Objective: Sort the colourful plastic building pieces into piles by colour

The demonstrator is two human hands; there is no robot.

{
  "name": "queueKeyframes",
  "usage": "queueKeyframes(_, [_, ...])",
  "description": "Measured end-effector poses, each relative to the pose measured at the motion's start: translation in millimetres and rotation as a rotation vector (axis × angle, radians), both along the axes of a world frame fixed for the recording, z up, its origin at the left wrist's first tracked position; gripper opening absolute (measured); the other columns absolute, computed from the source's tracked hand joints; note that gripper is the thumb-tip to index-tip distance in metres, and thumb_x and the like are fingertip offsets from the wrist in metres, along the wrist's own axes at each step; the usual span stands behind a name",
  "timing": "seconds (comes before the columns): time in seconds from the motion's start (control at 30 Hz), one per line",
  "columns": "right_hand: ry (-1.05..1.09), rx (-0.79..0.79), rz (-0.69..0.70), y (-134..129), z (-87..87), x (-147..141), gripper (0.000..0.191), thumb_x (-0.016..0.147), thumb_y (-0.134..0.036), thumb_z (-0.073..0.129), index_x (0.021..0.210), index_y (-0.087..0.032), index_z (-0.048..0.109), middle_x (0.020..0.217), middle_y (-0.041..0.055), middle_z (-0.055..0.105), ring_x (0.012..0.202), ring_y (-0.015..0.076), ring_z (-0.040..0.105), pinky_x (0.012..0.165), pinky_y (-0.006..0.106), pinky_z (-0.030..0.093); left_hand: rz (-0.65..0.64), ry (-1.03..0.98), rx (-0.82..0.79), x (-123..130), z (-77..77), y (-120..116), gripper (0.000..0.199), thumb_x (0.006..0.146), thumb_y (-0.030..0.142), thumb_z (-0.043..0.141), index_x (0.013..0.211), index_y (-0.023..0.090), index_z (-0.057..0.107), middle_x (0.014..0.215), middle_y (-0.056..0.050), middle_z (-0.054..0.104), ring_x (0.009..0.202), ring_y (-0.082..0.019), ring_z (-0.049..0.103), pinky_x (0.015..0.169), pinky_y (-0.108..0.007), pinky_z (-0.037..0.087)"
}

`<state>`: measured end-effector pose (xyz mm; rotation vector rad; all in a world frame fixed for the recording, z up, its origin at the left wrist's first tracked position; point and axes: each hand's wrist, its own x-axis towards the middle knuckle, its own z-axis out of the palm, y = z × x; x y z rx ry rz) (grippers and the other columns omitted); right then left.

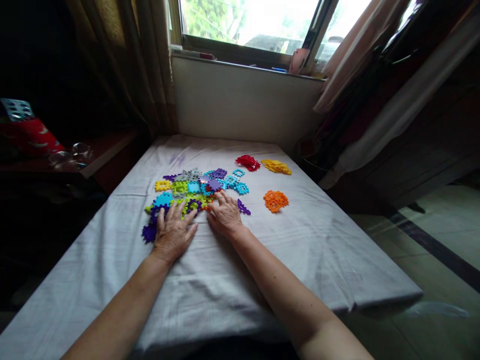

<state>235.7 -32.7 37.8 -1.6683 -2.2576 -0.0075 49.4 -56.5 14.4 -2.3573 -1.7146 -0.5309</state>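
A mixed heap of flat plastic pieces with notched edges (194, 187) lies on the cloth-covered table, in purple, blue, green, grey and yellow. My left hand (174, 231) rests with spread fingers on the heap's near left part, beside dark purple pieces (149, 233). At the near right edge of the heap is my right hand (225, 214), its fingertips on the pieces; whether it grips one is hidden. A purple triangular piece (243, 207) lies just right of that hand. Farther right are an orange pile (276, 201), a red pile (248, 162) and a yellow pile (276, 166).
The table's white cloth (315, 250) has wrinkles and hangs over its edges. Behind it are a low wall and a window (247, 22). A red container (30, 136) and clear round objects stand on a side surface at left. Clothes hang at right.
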Motion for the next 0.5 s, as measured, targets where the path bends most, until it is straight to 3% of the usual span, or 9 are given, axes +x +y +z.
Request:
queueKeyframes(0.1, [0.011, -0.021, -0.02, 2.8, -2.8, -4.8, 0.026, 0.094, -0.037, 0.056, 0.109, -0.024, 0.073, 0.152, 0.0098, 0.048, 0.145, 0.031, 0.033, 0.112, 0.048, 0.032, 0.022, 0.023, -0.012, 0.5, 0.2, -0.4, 0.045, 0.093, 0.041, 0.052, 0.133, 0.026, 0.065, 0.152, -0.015, 0.05, 0.144, -0.035, 0.039, 0.119, -0.062, 0.02])
queueKeyframes(0.23, [0.067, 0.015, 0.079, 0.9, -7.1, 2.6, 0.019, 0.093, -0.034, 0.059, 0.098, -0.023, 0.074, 0.147, 0.0089, 0.055, 0.144, 0.0285, 0.036, 0.113, 0.045, 0.032, 0.03, 0.019, -0.002, -0.7, -1.8, 0.5, 0.049, 0.093, 0.042, 0.052, 0.137, 0.022, 0.062, 0.153, -0.016, 0.049, 0.145, -0.035, 0.039, 0.12, -0.061, 0.02])
queueKeyframes(0.37, [0.164, 0.101, 0.141, -2.1, -6.9, 12.9, 0.021, 0.097, -0.029, 0.052, 0.096, -0.022, 0.073, 0.135, 0.0082, 0.064, 0.136, 0.0247, 0.046, 0.111, 0.041, 0.036, 0.033, 0.016, -0.004, -1.9, -2.0, 0.9, 0.051, 0.094, 0.043, 0.051, 0.137, 0.018, 0.061, 0.152, -0.017, 0.049, 0.144, -0.035, 0.039, 0.12, -0.061, 0.021])
queueKeyframes(0.5, [0.285, 0.181, 0.031, 1.9, -3.2, 26.0, 0.029, 0.101, -0.027, 0.042, 0.101, -0.021, 0.071, 0.115, 0.0087, 0.072, 0.113, 0.0206, 0.06, 0.1, 0.033, 0.043, 0.029, 0.015, -0.004, -2.6, -1.9, 1.1, 0.05, 0.094, 0.043, 0.05, 0.136, 0.018, 0.062, 0.151, -0.017, 0.05, 0.144, -0.036, 0.04, 0.119, -0.061, 0.021])
